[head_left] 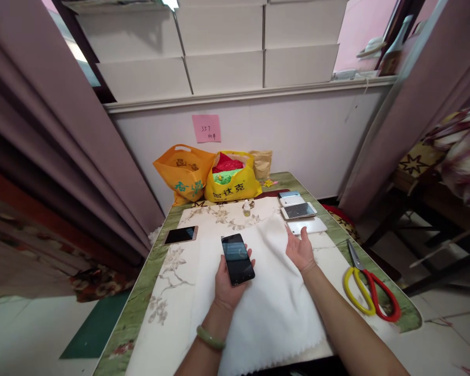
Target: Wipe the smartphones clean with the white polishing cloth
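My left hand (226, 286) is closed around a black smartphone (237, 259), screen facing up, with the fingers wrapped along its right edge. A green bangle circles that wrist. My right hand (300, 249) is palm up with the thumb apart from the fingers. It lies against the raised edge of a white cloth (272, 313); whether the fingers touch the cloth I cannot tell. Just beyond that hand is a white phone (307, 225), and behind it a phone with a white frame (298, 210). At the left a rose-gold phone (181, 235) rests on the flowered mat.
Scissors (360, 282) with yellow and red handles lie at the table's right side. A small bottle (246, 209) stands mid-table. Along the back are an orange bag (184, 169), a yellow bag (233, 185) and a brown pouch (261, 163). More phones (291, 199) lie back right.
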`<state>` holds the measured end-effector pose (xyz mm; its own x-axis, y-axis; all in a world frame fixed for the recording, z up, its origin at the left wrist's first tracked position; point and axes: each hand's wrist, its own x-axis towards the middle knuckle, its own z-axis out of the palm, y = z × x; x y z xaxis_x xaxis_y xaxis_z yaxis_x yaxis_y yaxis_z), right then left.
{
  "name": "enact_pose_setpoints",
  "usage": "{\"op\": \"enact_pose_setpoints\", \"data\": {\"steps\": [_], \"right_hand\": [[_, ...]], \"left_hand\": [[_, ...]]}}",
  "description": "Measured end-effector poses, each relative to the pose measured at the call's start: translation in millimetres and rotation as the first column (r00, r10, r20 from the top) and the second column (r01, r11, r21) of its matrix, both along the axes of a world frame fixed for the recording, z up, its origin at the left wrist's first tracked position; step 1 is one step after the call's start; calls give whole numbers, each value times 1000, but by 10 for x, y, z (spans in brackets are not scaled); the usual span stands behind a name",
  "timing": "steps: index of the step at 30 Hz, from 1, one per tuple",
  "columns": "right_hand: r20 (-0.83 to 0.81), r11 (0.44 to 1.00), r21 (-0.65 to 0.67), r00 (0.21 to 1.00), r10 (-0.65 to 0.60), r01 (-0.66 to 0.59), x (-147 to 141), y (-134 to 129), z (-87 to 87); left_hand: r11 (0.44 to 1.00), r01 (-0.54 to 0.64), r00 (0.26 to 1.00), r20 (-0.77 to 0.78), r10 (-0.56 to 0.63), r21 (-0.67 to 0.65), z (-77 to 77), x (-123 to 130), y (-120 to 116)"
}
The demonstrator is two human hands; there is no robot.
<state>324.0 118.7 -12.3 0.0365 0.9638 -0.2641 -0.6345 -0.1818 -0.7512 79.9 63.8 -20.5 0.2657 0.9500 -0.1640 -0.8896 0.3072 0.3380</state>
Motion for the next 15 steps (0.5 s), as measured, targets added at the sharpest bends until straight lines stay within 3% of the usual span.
{"op": "enact_pose_setpoints", "data": {"steps": [6,12,15], "right_hand": [[-107,998,44,993,56,-52,-27,-66,99],[-105,997,58,993,53,-48,5,-61,73],[-201,997,55,977,66,-56,7,-56,45]], "left_hand": [[1000,-3,1000,-15,3,-6,12,8,-1],[1000,8,1000,0,-8,8,12,21,-11],[1000,-11,1000,-10,11,-5,19,42,-18]]}}
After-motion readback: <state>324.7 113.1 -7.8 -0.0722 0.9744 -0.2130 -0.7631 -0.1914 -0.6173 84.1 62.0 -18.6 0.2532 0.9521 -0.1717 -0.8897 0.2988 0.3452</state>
